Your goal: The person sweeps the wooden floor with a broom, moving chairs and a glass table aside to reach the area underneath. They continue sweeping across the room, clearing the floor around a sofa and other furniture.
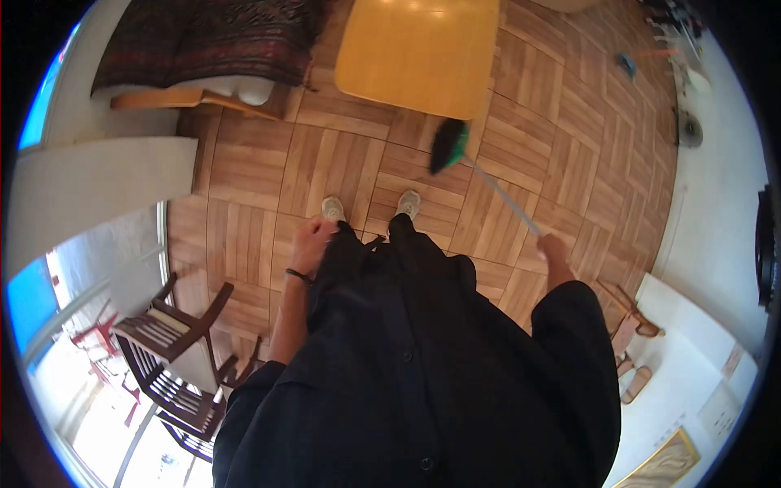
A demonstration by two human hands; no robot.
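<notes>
My right hand [554, 247] is wrapped round the thin grey handle of a broom [506, 196]. The broom's dark bristle head [447, 146], with a green part on its right, is down at the wooden floor, just below the edge of a yellow table [416, 61]. My left hand [312, 241] hangs beside my black trouser leg, with its fingers curled and no object showing in them. A dark band circles that wrist. Both my shoes [408, 203] stand on the floor below the broom head.
A seat with a dark patterned cloth [207, 41] is at upper left, above a white partition [102, 187]. Dark slatted wooden chairs [167, 350] stand by the glass at lower left. A white surface [691, 366] lies at right. Small items [626, 65] are at upper right.
</notes>
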